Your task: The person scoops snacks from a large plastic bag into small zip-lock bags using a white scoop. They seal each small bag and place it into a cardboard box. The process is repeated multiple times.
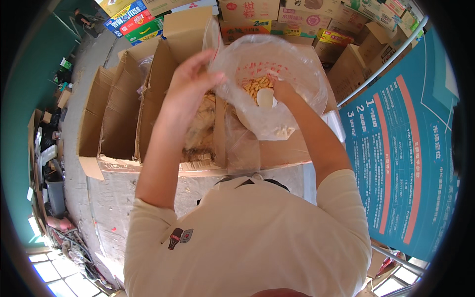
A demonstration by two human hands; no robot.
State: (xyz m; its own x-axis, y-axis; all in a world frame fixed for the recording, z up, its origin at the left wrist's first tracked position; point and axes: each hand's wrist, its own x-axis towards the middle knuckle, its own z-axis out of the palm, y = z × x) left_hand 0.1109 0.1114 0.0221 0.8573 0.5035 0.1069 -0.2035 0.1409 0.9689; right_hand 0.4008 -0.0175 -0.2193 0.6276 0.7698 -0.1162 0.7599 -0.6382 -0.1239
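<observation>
A large clear plastic bag (313,74) with red print stands open in front of me, with orange-brown snack pieces (256,86) inside. My right hand (284,91) reaches into it beside a white scoop or cup (265,98); the fingers are partly hidden, so its grip is unclear. At the bag's left rim is my left hand (196,74), raised and slightly blurred, next to a small clear zip bag (211,35) with a red strip. Whether its fingers pinch that bag cannot be told. Below my left forearm, a carton (200,130) holds a plastic-wrapped, tan content.
Open cardboard boxes (120,111) line the left side. Stacked printed cartons (248,11) stand behind the bag. A teal printed banner (400,148) on a metal pole borders the right. Clear plastic film (241,143) lies near the front edge. A person (85,24) is far back left.
</observation>
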